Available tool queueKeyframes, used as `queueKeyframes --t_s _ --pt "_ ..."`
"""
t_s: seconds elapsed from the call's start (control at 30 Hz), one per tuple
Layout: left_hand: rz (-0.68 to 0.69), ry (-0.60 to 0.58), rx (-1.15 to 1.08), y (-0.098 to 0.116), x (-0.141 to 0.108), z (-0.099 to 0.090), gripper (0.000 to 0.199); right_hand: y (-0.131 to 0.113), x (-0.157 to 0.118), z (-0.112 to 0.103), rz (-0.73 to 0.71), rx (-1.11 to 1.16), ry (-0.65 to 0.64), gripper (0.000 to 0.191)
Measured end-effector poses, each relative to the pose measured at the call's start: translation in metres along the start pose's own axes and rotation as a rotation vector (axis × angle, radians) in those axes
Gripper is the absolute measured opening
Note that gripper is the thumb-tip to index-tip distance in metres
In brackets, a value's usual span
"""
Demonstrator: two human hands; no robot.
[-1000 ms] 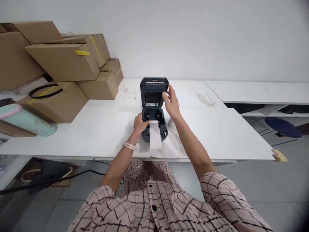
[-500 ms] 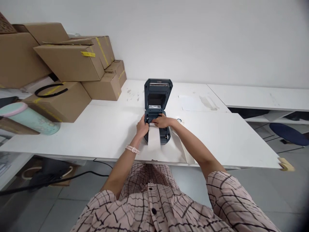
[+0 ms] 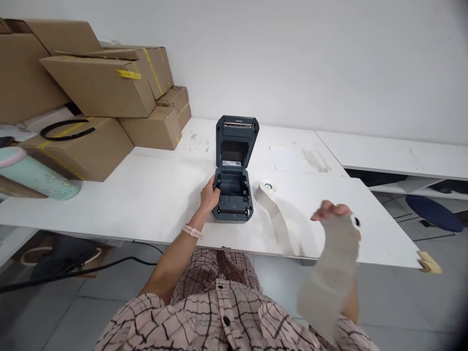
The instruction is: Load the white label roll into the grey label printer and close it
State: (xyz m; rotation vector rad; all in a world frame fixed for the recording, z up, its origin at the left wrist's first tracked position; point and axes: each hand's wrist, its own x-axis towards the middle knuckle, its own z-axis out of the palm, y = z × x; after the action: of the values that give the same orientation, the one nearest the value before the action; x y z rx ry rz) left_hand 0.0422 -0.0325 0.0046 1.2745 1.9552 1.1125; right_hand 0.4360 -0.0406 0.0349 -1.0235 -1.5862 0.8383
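Observation:
A dark label printer [image 3: 233, 201] stands on the white table with its lid [image 3: 237, 141] tipped up and its inside bare. My left hand [image 3: 210, 196] grips the printer's left edge, fingers curled over the rim. Off to the right, over the table's front edge, my right hand [image 3: 332, 209] is raised, holding a roll of labels [image 3: 341, 239]. A long pale strip hangs down from that roll, blurred by motion. Between printer and right hand, a second label roll [image 3: 268, 187] lies on the table, its loose strip running to the front edge.
Stacked cardboard boxes [image 3: 98, 87] fill the table's left end, a black headband [image 3: 68, 130] on one. Beside them a mint-green bottle [image 3: 40, 175] leans over. A paper sheet [image 3: 288, 159] lies behind the rolls. A dark blue stool [image 3: 433, 213] stands at the right.
My right hand has left the printer and swung right with the label roll and its strip. My left hand still holds the printer's side. The view has shifted slightly.

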Motion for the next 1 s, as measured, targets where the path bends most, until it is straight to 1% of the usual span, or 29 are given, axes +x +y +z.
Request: queueKeyframes --t_s 0.03,0.07,0.13,0.17,0.23,0.27,0.37,0.43,0.5,0.57,0.63,0.7,0.8,0.87,0.93,1.0 --pt "0.002 0.007 -0.002 -0.001 0.000 0.001 0.069 0.007 -0.012 -0.014 0.050 0.047 0.062 0.068" --pt "0.007 0.013 -0.006 -0.001 0.001 0.001 0.069 0.012 -0.020 -0.025 0.106 0.088 0.049 0.059" --pt "0.010 0.020 -0.019 -0.003 0.002 0.002 0.069 0.019 -0.026 -0.036 0.216 0.070 -0.083 0.041" --pt "0.012 0.020 -0.030 -0.004 0.003 0.003 0.069 0.022 -0.025 -0.034 0.272 0.039 -0.177 0.036" --pt "0.015 0.020 -0.044 -0.007 0.004 0.005 0.070 0.029 -0.017 -0.020 0.349 -0.039 -0.323 0.034" --pt "0.018 0.022 -0.047 -0.008 0.004 0.005 0.069 0.035 -0.011 -0.008 0.357 -0.070 -0.356 0.034" --pt "0.027 0.023 -0.052 -0.012 0.005 0.007 0.069 0.052 0.007 0.029 0.316 -0.101 -0.375 0.034" --pt "0.026 0.019 -0.067 -0.013 0.006 0.007 0.069 0.061 0.020 0.044 0.287 -0.072 -0.418 0.042" --pt "0.019 0.018 -0.076 -0.014 0.006 0.007 0.069 0.062 0.035 0.045 0.275 -0.037 -0.514 0.057" --pt "0.013 0.020 -0.070 -0.013 0.006 0.007 0.069 0.057 0.053 0.037 0.268 -0.022 -0.591 0.070" --pt "0.009 0.025 -0.059 -0.012 0.006 0.008 0.069 0.048 0.075 0.030 0.241 -0.041 -0.622 0.074" --pt "0.002 0.030 -0.057 -0.012 0.006 0.008 0.069 0.041 0.099 0.033 0.210 -0.090 -0.656 0.073" --pt "0.005 0.026 -0.067 -0.013 0.006 0.008 0.069 0.038 0.126 0.057 0.205 -0.175 -0.791 0.073" --pt "0.019 0.021 -0.068 -0.012 0.005 0.008 0.068 0.039 0.134 0.077 0.188 -0.227 -0.848 0.072" --pt "0.026 0.018 -0.059 -0.010 0.004 0.007 0.068 0.041 0.134 0.090 0.154 -0.272 -0.819 0.067" --pt "0.025 0.017 -0.039 -0.006 0.001 0.005 0.068 0.040 0.130 0.095 0.127 -0.278 -0.740 0.059"
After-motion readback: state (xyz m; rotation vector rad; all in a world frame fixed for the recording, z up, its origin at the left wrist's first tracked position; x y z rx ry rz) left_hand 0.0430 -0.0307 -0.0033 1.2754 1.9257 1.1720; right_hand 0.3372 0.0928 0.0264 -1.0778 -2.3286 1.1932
